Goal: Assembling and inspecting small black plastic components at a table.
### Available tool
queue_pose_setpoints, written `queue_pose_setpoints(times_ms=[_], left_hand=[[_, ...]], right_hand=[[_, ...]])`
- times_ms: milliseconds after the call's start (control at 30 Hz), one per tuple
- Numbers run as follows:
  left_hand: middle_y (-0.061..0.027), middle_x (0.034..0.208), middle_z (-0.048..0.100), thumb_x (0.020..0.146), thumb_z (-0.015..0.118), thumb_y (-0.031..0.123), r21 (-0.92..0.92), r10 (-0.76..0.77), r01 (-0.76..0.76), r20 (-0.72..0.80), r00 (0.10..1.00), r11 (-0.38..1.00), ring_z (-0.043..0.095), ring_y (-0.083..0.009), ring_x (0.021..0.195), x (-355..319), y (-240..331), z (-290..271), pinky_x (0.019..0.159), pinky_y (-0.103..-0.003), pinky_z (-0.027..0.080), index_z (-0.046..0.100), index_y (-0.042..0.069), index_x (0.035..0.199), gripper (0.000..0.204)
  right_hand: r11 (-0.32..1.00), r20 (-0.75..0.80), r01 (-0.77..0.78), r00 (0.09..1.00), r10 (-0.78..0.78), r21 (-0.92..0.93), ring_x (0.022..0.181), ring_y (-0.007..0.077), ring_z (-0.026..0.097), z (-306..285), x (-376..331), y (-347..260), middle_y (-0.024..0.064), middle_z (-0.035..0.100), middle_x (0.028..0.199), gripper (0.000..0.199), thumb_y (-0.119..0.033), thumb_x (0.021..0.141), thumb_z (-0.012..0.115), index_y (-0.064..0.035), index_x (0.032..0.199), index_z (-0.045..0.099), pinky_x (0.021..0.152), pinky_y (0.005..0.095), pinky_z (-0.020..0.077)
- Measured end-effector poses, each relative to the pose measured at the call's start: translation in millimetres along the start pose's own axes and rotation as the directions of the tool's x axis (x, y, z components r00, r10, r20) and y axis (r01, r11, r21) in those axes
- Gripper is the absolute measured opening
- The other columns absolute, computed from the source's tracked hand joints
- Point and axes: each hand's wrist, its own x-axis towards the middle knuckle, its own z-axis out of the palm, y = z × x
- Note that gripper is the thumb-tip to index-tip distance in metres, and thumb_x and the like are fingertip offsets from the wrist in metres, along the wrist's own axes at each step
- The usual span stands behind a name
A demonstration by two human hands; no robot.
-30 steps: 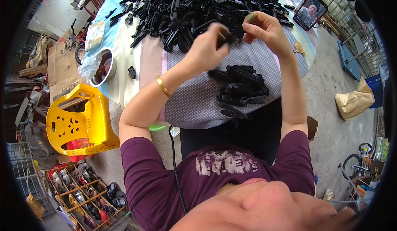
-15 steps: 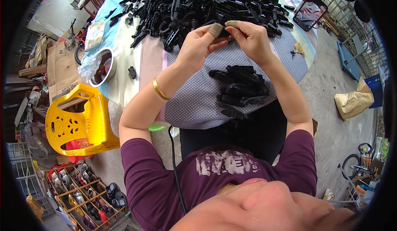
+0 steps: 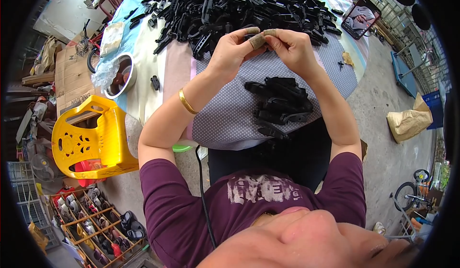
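Observation:
My left hand (image 3: 235,52) and my right hand (image 3: 290,50) meet fingertip to fingertip above the near edge of a big heap of black plastic parts (image 3: 239,6). Both pinch one small black plastic part (image 3: 253,35), mostly hidden by my taped fingers. A gold bangle circles my left wrist. Below the hands a small pile of black parts (image 3: 280,102) lies on a dotted grey cloth (image 3: 230,114) over my lap.
A yellow plastic chair (image 3: 91,138) stands at the left. A metal bowl (image 3: 120,74) under plastic wrap sits on the table's left part. A phone (image 3: 362,16) lies at the far right of the table. A brown sack (image 3: 409,122) rests on the floor.
Both hands have come together and moved slightly up toward the heap; a second ago they were a little apart.

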Motion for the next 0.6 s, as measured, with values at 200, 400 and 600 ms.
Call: queue_pose_setpoints(times_ms=[200,400,600], left_hand=[[-0.0107,0.104,0.061,0.087,0.057,0.006,0.103,0.118,-0.125,0.073,0.99,0.987,0.062,-0.0159,0.091,1,5,-1,0.084,-0.027,0.052,0.053,-0.005,0.117,0.032],[-0.0049,0.1,0.064,0.084,0.061,0.005,0.553,0.322,-0.357,0.165,0.932,0.753,0.06,-0.009,0.09,-2,8,5,0.081,-0.021,0.049,0.057,-0.001,0.115,0.032],[-0.0045,0.098,0.065,0.082,0.063,0.003,0.618,0.445,-0.472,0.212,0.87,0.629,0.06,-0.0085,0.087,0,9,1,0.079,-0.022,0.05,0.059,-0.001,0.113,0.031]], right_hand=[[0.962,-0.051,0.113,0.99,-0.13,-0.25,0.082,0.0146,0.06,-11,6,-3,0.0084,0.062,0.098,0.04,-0.026,0.08,0.068,-0.003,0.112,0.059,0.072,0.0271,0.0488],[0.962,0.201,-0.156,0.973,0.112,0.222,0.075,0.0138,0.061,-20,2,14,0.0061,0.065,0.085,0.041,-0.027,0.078,0.07,0.0009,0.107,0.06,0.072,0.0261,0.0493],[0.991,0.206,-0.026,0.977,0.054,-0.134,0.074,0.0132,0.061,-23,4,3,0.0037,0.065,0.084,0.028,-0.02,0.083,0.065,-0.0008,0.104,0.062,0.07,0.0239,0.0489]])
